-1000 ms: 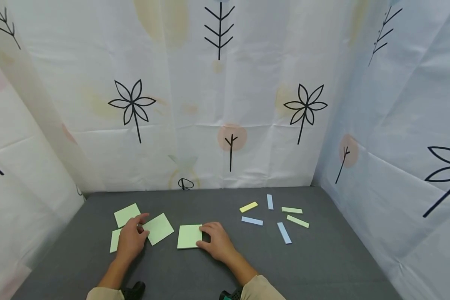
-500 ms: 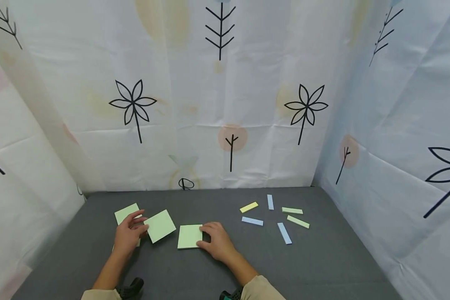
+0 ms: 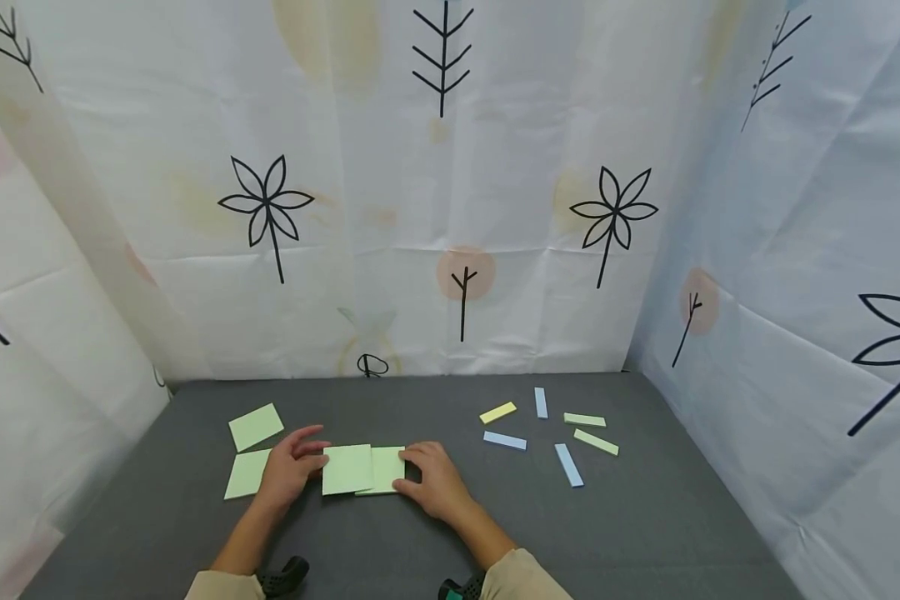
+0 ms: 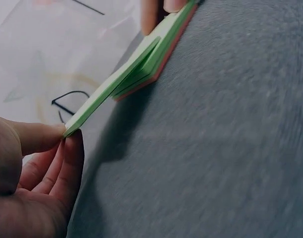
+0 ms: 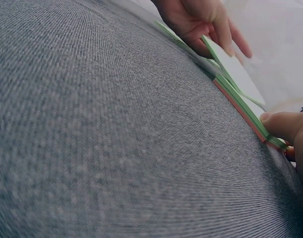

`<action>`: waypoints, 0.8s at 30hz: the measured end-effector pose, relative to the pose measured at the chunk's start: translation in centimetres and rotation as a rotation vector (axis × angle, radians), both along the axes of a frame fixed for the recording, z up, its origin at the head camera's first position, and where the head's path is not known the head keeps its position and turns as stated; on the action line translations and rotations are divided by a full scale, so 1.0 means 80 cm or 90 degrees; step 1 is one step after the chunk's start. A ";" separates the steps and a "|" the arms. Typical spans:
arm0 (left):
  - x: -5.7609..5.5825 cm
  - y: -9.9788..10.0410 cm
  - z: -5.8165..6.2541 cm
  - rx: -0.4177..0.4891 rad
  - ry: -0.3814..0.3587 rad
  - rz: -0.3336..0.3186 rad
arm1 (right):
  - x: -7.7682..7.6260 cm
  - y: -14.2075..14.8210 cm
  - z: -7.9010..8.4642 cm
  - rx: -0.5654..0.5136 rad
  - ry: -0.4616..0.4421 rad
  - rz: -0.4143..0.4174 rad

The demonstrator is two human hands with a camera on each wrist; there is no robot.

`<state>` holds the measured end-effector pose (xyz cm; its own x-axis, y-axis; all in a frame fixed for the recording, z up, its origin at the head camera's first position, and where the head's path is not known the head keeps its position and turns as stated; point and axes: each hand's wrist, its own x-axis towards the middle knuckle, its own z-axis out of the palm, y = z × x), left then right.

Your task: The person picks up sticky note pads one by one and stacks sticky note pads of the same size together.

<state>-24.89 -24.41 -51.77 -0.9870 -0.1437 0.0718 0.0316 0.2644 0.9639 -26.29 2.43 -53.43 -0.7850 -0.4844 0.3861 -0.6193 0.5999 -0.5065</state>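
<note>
My left hand [image 3: 288, 471] pinches the left edge of a thin pale green sticky note pad [image 3: 347, 470] between thumb and fingers. The pad is tilted, its far side overlapping a stack of sticky note pads [image 3: 391, 468]. Green layers above a red one [image 4: 167, 54] show along the stack's side in the left wrist view. At the stack's right edge, my right hand [image 3: 437, 482] grips it with thumb and fingers, holding it on the table. In the right wrist view the held pad [image 5: 235, 69] slants over the stack, with a wedge-shaped gap between them.
Two more green sticky note pads, a far one [image 3: 256, 427] and a near one [image 3: 244, 475], lie left of my left hand. Several narrow strips lie to the right, among them a yellow strip [image 3: 498, 412] and a blue strip [image 3: 568, 465]. Printed white cloth surrounds the grey table [image 3: 645, 533].
My left hand has carried the green pad rightward and straightened it, so it now overlaps the stack. The near left pad is uncovered again. My right hand has stayed on the stack.
</note>
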 end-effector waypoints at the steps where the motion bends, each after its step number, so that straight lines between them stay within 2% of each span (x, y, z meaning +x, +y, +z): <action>1: -0.001 0.003 -0.001 -0.009 0.000 0.004 | 0.000 0.000 0.000 0.000 -0.001 0.000; 9: -0.002 0.024 -0.005 -0.102 0.005 0.040 | -0.001 -0.001 0.000 0.007 -0.010 -0.002; 17: -0.005 0.035 -0.007 -0.196 0.037 0.072 | -0.003 0.000 0.003 0.006 -0.001 -0.005; 24: -0.007 0.045 -0.011 -0.212 0.064 0.063 | 0.001 0.001 0.001 -0.012 -0.009 -0.004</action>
